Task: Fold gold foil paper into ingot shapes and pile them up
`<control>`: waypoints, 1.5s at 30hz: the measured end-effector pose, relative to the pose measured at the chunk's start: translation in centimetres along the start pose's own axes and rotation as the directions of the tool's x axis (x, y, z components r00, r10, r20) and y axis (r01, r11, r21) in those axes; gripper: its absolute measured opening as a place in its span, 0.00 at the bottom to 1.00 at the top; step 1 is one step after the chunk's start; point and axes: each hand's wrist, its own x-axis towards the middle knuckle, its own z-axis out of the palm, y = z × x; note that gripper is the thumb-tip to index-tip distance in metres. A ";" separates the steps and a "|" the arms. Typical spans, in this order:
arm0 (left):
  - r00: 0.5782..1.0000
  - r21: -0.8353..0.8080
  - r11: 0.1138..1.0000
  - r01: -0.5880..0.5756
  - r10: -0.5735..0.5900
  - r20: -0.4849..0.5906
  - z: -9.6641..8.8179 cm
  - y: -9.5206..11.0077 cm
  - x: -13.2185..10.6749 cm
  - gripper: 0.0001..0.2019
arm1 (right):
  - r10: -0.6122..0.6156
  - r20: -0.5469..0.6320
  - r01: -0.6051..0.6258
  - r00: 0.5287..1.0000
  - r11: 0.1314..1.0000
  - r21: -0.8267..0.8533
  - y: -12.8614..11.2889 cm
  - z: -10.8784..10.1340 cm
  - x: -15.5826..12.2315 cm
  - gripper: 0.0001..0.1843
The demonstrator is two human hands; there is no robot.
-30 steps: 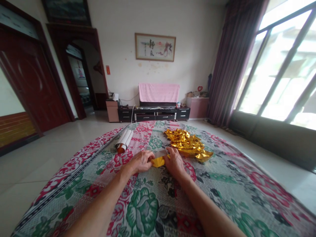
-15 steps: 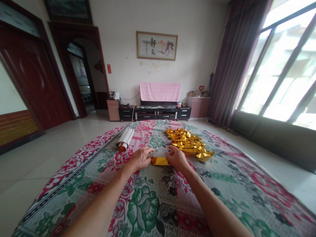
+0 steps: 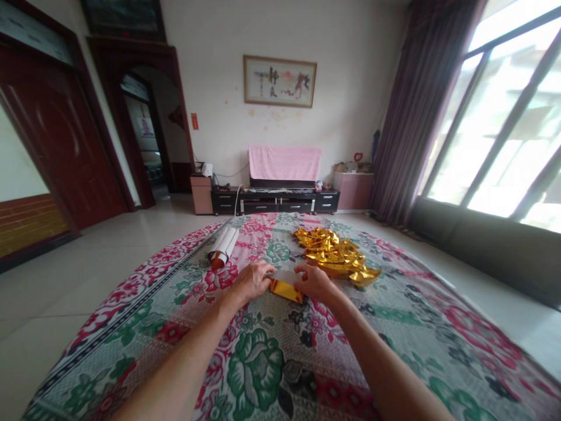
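Note:
Between my hands is a sheet of gold foil paper (image 3: 286, 289), white on its back and partly folded over, so a gold band faces me. My left hand (image 3: 255, 279) grips its left end with closed fingers. At the right end, my right hand (image 3: 316, 282) pinches the paper between thumb and fingers. Just beyond my right hand lies a heap of folded gold paper ingots (image 3: 335, 254), shiny and boat-shaped. A roll of white-backed paper sheets (image 3: 224, 245), gold-orange inside, rests farther off to the left.
A floral cloth (image 3: 254, 368) covers the round table under my arms. Past its far edge stand a low black TV cabinet (image 3: 276, 202) and a screen under a pink cloth (image 3: 284, 162). A window with a purple curtain (image 3: 405, 117) is on the right.
The gold band has tilted, its right end now lower and nearer me. My right hand has shifted slightly up along the paper, and more of the white back shows.

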 end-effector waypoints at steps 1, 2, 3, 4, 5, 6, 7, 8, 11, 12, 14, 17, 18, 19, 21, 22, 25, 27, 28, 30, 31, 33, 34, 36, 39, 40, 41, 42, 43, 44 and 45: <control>1.000 0.001 1.000 -0.001 0.001 -0.010 0.1 0.0 0.0 0.13 | 0.000 -0.008 -0.001 1.000 1.000 -0.020 -0.1 0.0 0.0 0.23; 1.000 0.004 1.000 -0.007 0.007 -0.016 0.2 0.0 0.1 0.12 | 0.004 -0.013 -0.004 1.000 0.999 -0.035 -0.3 0.0 -0.1 0.23; 1.000 0.006 1.000 -0.016 0.017 -0.021 0.3 -0.1 0.1 0.10 | 0.008 -0.019 -0.008 1.000 0.999 -0.044 -0.4 0.1 -0.1 0.23; 0.999 0.009 1.000 -0.027 0.028 -0.023 0.4 -0.2 0.2 0.10 | 0.009 -0.026 -0.011 1.000 0.999 -0.046 -0.5 0.1 -0.1 0.23; 0.999 0.012 0.999 -0.038 0.038 -0.024 0.5 -0.3 0.2 0.10 | 0.010 -0.036 -0.012 0.999 0.999 -0.048 -0.6 0.2 -0.1 0.23; 0.999 0.016 0.999 -0.047 0.047 -0.022 0.6 -0.3 0.3 0.11 | 0.010 -0.047 -0.013 0.999 0.999 -0.049 -0.6 0.4 -0.1 0.23; 0.998 0.019 0.998 -0.053 0.054 -0.021 0.7 -0.4 0.3 0.11 | 0.010 -0.059 -0.013 0.998 0.999 -0.050 -0.7 0.5 -0.1 0.23; 0.998 0.021 0.998 -0.059 0.059 -0.020 0.8 -0.4 0.3 0.11 | 0.012 -0.070 -0.015 0.997 0.999 -0.049 -0.7 0.7 0.0 0.23; 0.997 0.031 0.997 -0.077 0.077 -0.023 0.8 -0.5 0.3 0.12 | 0.020 -0.096 -0.023 0.995 0.999 -0.033 -0.8 1.2 0.0 0.23; 0.996 0.038 0.996 -0.085 0.086 -0.015 0.9 -0.4 0.3 0.12 | 0.011 -0.104 -0.014 0.995 0.999 -0.028 -0.8 1.3 0.0 0.23; 0.995 0.055 0.993 -0.101 0.100 0.010 0.8 -0.4 0.3 0.13 | -0.014 -0.115 0.013 0.993 1.000 -0.017 -0.7 1.2 -0.1 0.22; 0.993 0.071 0.991 -0.116 0.113 0.042 0.8 -0.3 0.2 0.13 | -0.035 -0.060 0.040 0.998 0.996 0.076 -0.2 0.8 -0.1 0.15; 0.993 0.074 0.990 -0.117 0.114 0.044 0.8 -0.3 0.1 0.13 | -0.037 -0.016 0.039 0.999 0.990 0.133 0.0 0.7 0.0 0.15; 0.992 0.077 0.990 -0.119 0.115 0.046 0.8 -0.3 0.1 0.13 | -0.039 0.024 0.034 0.999 0.981 0.189 0.3 0.7 0.1 0.16; 0.992 0.084 0.990 -0.116 0.112 0.054 0.8 -0.2 0.1 0.13 | -0.019 0.068 0.001 0.997 0.966 0.259 0.7 0.8 0.4 0.17; 0.993 0.088 0.990 -0.112 0.107 0.057 0.7 -0.1 0.1 0.13 | -0.007 0.062 -0.009 0.998 0.966 0.260 0.9 1.0 0.5 0.17; 0.994 0.102 0.990 -0.102 0.096 0.058 0.7 0.2 0.0 0.13 | -0.010 -0.005 0.011 1.000 0.984 0.180 1.1 1.4 0.8 0.18; 0.994 0.105 0.989 -0.103 0.098 0.051 0.6 0.5 -0.1 0.13 | -0.033 -0.050 0.038 0.998 0.994 0.102 0.9 1.4 0.8 0.17; 0.994 0.104 0.989 -0.101 0.097 0.048 0.5 0.6 -0.1 0.13 | -0.047 -0.070 0.052 0.996 0.997 0.061 0.8 1.3 0.6 0.16; 0.996 0.108 0.990 -0.088 0.084 0.038 0.5 0.9 -0.1 0.11 | -0.095 -0.103 0.094 0.990 0.995 -0.018 0.5 1.0 0.4 0.14; 0.997 0.114 0.991 -0.075 0.072 0.033 0.5 1.1 -0.1 0.11 | -0.122 -0.106 0.117 0.987 0.992 -0.052 0.4 0.8 0.2 0.14; 0.998 0.131 0.990 -0.050 0.046 0.031 0.5 1.3 -0.1 0.11 | -0.170 -0.099 0.161 0.980 0.982 -0.097 0.2 0.4 0.0 0.13; 0.999 0.141 0.989 -0.040 0.035 0.033 0.5 1.4 -0.1 0.12 | -0.191 -0.086 0.182 0.978 0.978 -0.107 0.2 0.3 -0.2 0.13; 0.999 0.164 0.986 -0.026 0.020 0.039 0.6 1.6 -0.1 0.14 | -0.247 -0.053 0.239 0.968 0.964 -0.117 0.1 0.0 -0.4 0.11; 0.999 0.204 0.979 -0.010 0.004 0.034 0.9 1.8 -0.1 0.16 | -0.358 -0.015 0.355 0.933 0.928 -0.114 0.0 -0.1 -0.6 0.10; 1.000 0.217 0.976 -0.004 -0.002 0.029 0.9 1.8 -0.1 0.16 | -0.391 -0.012 0.387 0.920 0.915 -0.113 -0.1 -0.1 -0.7 0.11; 1.000 0.228 0.974 0.000 -0.006 0.025 1.0 1.9 -0.1 0.16 | -0.416 -0.014 0.412 0.909 0.904 -0.110 -0.1 -0.1 -0.8 0.11; 1.000 0.237 0.972 0.004 -0.009 0.019 1.1 1.9 -0.1 0.17 | -0.439 -0.017 0.435 0.898 0.894 -0.106 -0.2 0.0 -0.8 0.12; 1.000 0.243 0.970 0.003 -0.007 0.013 1.1 1.9 -0.1 0.17 | -0.462 -0.017 0.458 0.887 0.883 -0.100 -0.2 0.0 -0.9 0.13; 1.000 0.247 0.969 0.001 -0.002 0.006 1.1 2.0 -0.1 0.17 | -0.483 -0.017 0.479 0.876 0.873 -0.090 -0.1 0.1 -0.9 0.13; 1.000 0.249 0.968 -0.005 0.004 0.003 1.1 2.0 -0.1 0.17 | -0.503 -0.012 0.500 0.864 0.862 -0.076 0.0 0.2 -0.9 0.14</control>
